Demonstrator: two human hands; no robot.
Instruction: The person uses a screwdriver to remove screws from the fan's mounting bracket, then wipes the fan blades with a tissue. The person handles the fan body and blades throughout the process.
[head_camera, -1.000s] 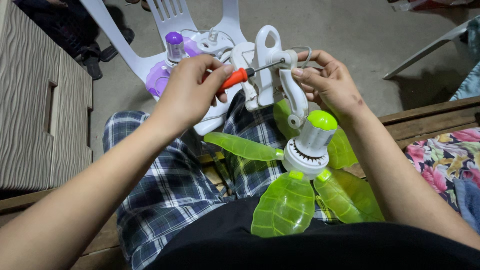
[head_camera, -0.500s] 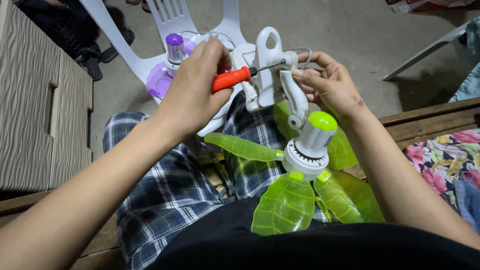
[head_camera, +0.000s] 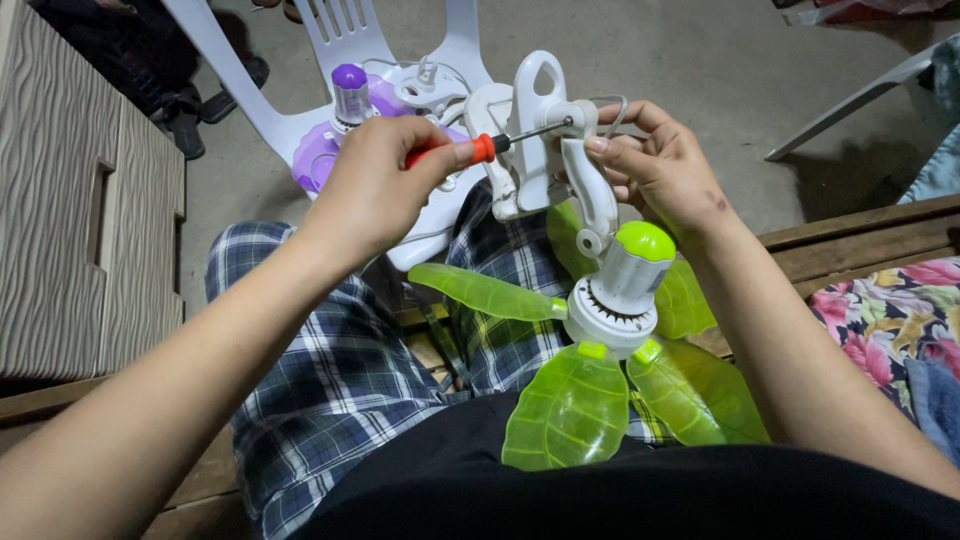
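Across the person's lap, over the blue plaid shorts (head_camera: 330, 370), a small fan (head_camera: 610, 300) is lying with its translucent green leaf-shaped blades (head_camera: 570, 410) spreading out below a white motor hub capped in lime green. Behind it, a white plastic chair (head_camera: 300, 110) is standing on the concrete floor, carrying a second, purple fan part (head_camera: 345, 95) and some white cord. At the left a beige cabinet (head_camera: 80, 200) is filling the edge; at the right a flowered cloth (head_camera: 890, 320) is showing. Above the hub, the fan's white bracket (head_camera: 545, 140) is being steadied by the right hand (head_camera: 665, 170), its fingers curling closed around the bracket's right side. The left hand (head_camera: 375, 190) is gripping, fist closed, the orange handle of a screwdriver (head_camera: 490, 147), whose metal shaft is reaching to the bracket.
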